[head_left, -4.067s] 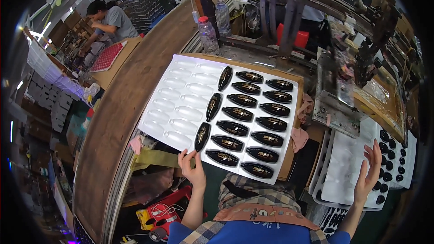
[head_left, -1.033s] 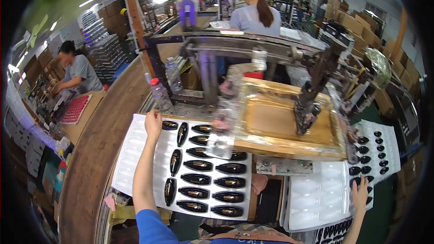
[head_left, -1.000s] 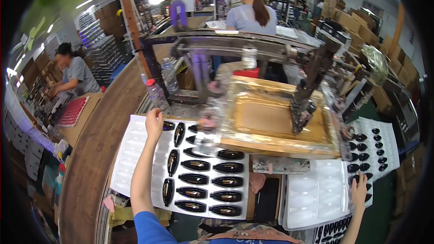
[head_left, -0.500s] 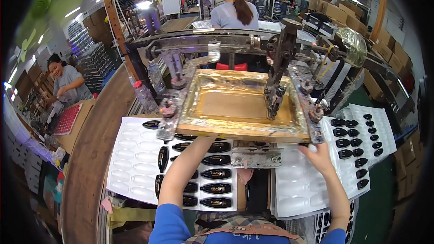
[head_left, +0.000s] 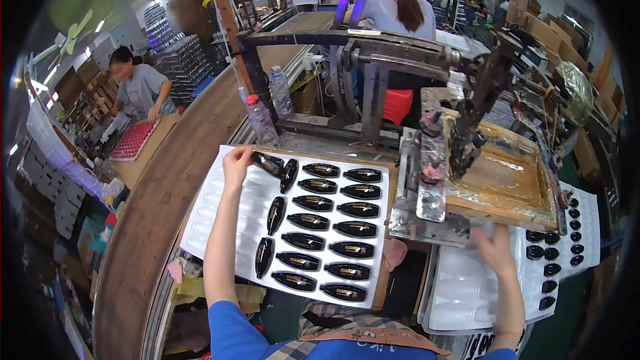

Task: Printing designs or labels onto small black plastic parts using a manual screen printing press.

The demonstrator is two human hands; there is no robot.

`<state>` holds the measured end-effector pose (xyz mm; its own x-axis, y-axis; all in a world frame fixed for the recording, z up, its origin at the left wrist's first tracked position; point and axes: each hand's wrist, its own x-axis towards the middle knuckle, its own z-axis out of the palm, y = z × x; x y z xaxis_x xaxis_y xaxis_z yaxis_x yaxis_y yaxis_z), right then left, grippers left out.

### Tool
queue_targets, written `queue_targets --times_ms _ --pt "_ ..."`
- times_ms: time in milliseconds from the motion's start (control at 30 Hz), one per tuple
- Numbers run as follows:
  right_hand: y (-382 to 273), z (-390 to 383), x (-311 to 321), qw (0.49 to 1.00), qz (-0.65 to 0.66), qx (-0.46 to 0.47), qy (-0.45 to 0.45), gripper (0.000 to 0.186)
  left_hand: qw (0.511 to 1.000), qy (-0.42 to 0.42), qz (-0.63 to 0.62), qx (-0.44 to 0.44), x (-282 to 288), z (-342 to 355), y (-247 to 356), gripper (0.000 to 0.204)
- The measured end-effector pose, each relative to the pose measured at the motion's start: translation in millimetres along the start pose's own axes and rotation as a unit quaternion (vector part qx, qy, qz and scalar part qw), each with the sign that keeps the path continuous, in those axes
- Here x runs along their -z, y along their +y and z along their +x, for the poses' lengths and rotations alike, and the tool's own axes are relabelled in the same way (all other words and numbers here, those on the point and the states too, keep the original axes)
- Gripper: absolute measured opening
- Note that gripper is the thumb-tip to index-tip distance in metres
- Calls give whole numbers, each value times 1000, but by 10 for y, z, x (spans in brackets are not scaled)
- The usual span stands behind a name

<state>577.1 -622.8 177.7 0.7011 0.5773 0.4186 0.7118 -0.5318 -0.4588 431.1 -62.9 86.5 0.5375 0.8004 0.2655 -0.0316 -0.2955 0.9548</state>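
My left hand (head_left: 236, 165) pinches a glossy black elongated piece with pointed ends (head_left: 267, 164) at the upper left of a white moulded tray (head_left: 211, 209). The tray carries several more black pieces with gold markings, some lengthwise, others crosswise, beside vacant moulds. My right hand (head_left: 494, 247) is at the lower edge of a screen-printing frame (head_left: 508, 163), over a second white tray (head_left: 460, 293) with smaller black pieces at its right. That hand's fingers are blurred and partly hidden under the frame.
A wooden conveyor (head_left: 143, 227) curves past on the left. A co-worker (head_left: 140, 83) works beyond it; another person (head_left: 397, 10) sits behind the dark metal machine (head_left: 373, 63). Two plastic bottles (head_left: 263, 123) stand at the tray's back. Stacked cartons (head_left: 543, 30) are at upper right.
Since half a second ago the printing frame has swung right, uncovering the left tray. My left hand has moved from under the frame to the upper-left piece, now pinching it.
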Motion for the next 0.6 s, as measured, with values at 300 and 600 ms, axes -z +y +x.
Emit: queue_targets --times_ms 300,600 --pt "1238 -743 773 849 -416 -322 -51 58 972 132 173 86 419 113 -1137 18" --pt "1366 -1052 928 930 -236 -278 52 32 896 14 256 -363 -690 -277 -103 18"
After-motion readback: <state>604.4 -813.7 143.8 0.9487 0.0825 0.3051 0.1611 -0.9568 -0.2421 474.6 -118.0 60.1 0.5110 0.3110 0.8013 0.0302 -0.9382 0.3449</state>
